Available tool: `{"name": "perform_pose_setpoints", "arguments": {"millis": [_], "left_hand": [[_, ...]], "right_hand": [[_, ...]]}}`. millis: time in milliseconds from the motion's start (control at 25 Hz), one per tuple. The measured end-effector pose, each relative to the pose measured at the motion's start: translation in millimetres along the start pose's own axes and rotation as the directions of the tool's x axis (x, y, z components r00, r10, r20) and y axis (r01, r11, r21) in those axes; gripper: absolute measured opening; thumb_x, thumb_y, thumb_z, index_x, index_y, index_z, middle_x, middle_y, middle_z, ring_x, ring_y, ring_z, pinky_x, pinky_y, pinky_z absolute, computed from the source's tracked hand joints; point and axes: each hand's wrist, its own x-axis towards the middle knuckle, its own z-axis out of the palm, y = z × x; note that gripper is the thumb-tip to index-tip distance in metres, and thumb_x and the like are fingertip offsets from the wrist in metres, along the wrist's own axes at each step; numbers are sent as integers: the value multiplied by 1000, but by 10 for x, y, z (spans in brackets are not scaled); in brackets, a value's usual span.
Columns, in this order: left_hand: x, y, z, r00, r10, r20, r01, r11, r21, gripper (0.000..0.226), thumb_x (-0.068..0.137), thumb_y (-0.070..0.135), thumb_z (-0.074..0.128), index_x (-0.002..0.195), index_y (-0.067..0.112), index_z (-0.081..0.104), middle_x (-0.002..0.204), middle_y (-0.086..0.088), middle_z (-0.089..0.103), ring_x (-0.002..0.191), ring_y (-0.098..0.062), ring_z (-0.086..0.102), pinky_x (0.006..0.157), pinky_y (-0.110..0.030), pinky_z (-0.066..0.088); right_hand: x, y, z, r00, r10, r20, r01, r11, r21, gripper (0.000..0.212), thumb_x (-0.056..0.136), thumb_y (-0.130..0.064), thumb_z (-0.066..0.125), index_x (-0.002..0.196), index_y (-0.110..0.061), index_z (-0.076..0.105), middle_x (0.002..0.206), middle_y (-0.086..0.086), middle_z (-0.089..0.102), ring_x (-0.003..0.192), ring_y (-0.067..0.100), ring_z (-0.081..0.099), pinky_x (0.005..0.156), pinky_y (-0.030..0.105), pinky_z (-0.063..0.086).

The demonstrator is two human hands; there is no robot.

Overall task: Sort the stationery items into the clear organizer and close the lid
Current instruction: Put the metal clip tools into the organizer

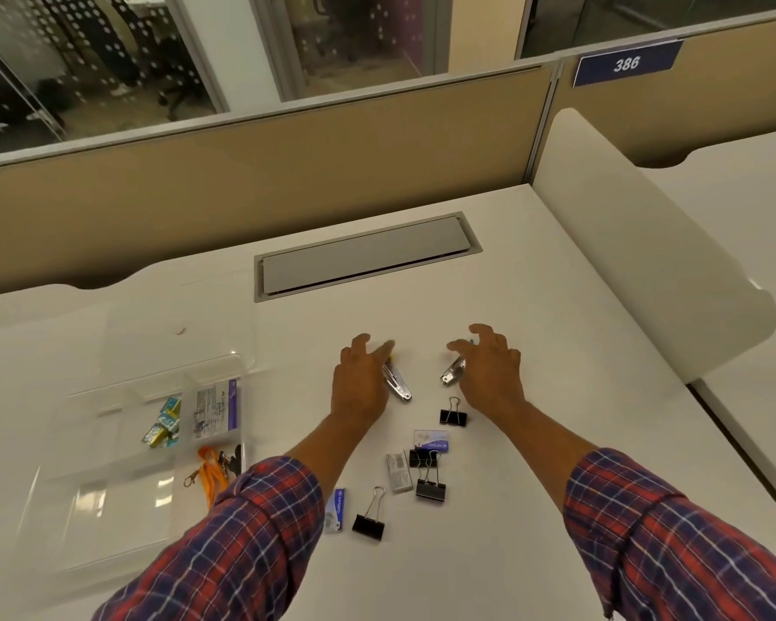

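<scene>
Far left on the white desk (534,307) lies the clear plastic organizer (86,486). Its clear lid (175,324) is open and lies flat behind it. One compartment holds small teal-and-yellow staple boxes (162,421). The compartment to their right holds a white-and-purple printed packet (213,407). Nearer me in that column is an orange lanyard (209,470) with a metal clip, partly hidden by my left plaid sleeve (243,531).

Centre: my left hand (361,378) is over a silver metal tool with a yellow end (397,385), which lies on the desk outside the organizer. The fingers are spread and slightly bent and hold nothing. I cannot tell whether the palm touches the tool.

Between my forearms, loose on the desk:
- a blue-and-white small box (334,508), just beside my left sleeve
- four black binder clips (368,522)
- a grey small box (398,472)
- a white-and-blue small box (431,441), touching one clip

Behind these, a grey cable flap (364,257) is recessed in the desk.

Right of centre, a second silver metal tool with a green end (451,372) lies partly under my right hand (489,369). Those fingers are spread and loosely curved and close on nothing. I cannot confirm contact with the tool.

Upper right, a blue sign reading 386 (626,64) is fixed to the tan partition (287,172).
</scene>
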Motion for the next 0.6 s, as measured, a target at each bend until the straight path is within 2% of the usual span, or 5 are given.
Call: {"name": "perform_pose_setpoints", "arguments": {"millis": [120, 200, 320, 480, 600], "left_hand": [[-64, 167, -13, 970, -237, -51, 227, 962, -155, 55, 97, 20, 58, 148, 11, 38, 138, -18, 46, 120, -35, 52, 92, -44, 53], [-111, 298, 25, 923, -385, -21, 366, 891, -270, 55, 99, 44, 51, 140, 9, 38, 129, -19, 54, 114, -37, 58, 90, -50, 54], [-123, 401, 133, 917, -398, 28, 396, 900, -184, 86, 88, 73, 51, 144, 11, 31, 132, -15, 55, 121, -37, 57, 93, -53, 51], [-58, 400, 228, 913, -406, 36, 407, 910, -71, 97, 90, 57, 63, 157, 8, 12, 143, -13, 46, 131, -33, 49, 97, -52, 50], [-39, 321, 264, 913, -407, -32, 405, 913, -50, 63, 99, 38, 58, 148, 7, 34, 138, -12, 49, 127, -30, 51, 95, -44, 51]], "right_hand": [[-42, -117, -21, 962, 215, -168, -191, 970, 151, 43, 87, -30, 62, 125, -12, 55, 121, 13, 52, 106, 32, 55, 88, 45, 51], [-44, -171, 12, 936, 335, -110, -309, 929, 205, 53, 90, -52, 55, 121, -10, 45, 110, 16, 59, 96, 36, 61, 80, 46, 55], [-23, -192, 108, 931, 363, 24, -360, 910, 204, 66, 88, -66, 52, 122, -12, 37, 109, 16, 64, 96, 38, 66, 76, 43, 54], [52, -259, 146, 956, 293, 30, -295, 954, 50, 63, 90, -59, 58, 127, -11, 41, 116, 15, 56, 101, 35, 62, 77, 42, 52], [118, -303, 175, 981, 194, 23, -194, 981, 8, 38, 96, -29, 55, 129, -11, 45, 118, 16, 53, 98, 34, 59, 74, 42, 53]]}}
